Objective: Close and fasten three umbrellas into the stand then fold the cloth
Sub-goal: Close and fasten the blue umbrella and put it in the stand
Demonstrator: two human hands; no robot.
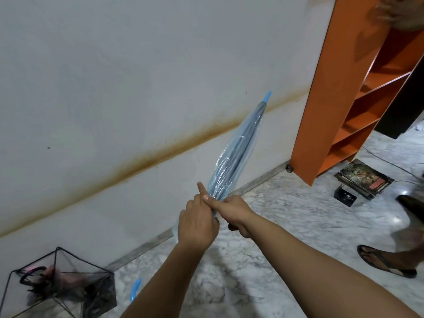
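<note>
Marble floor (286,226) lay below; both hands, left (197,226) and right (234,212), gripped the light, slippery blue umbrella (234,152) near its gathered canopy base.

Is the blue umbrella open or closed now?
Closed: the clear blue umbrella has its canopy gathered along the shaft. Both the left hand and right hand grip its lower end.

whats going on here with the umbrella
A person holds a closed clear blue umbrella with its tip up toward the wall. The right hand grips its lower part, and the left hand works at the canopy, seemingly fastening it. The wire stand on the floor already holds umbrellas.
</note>
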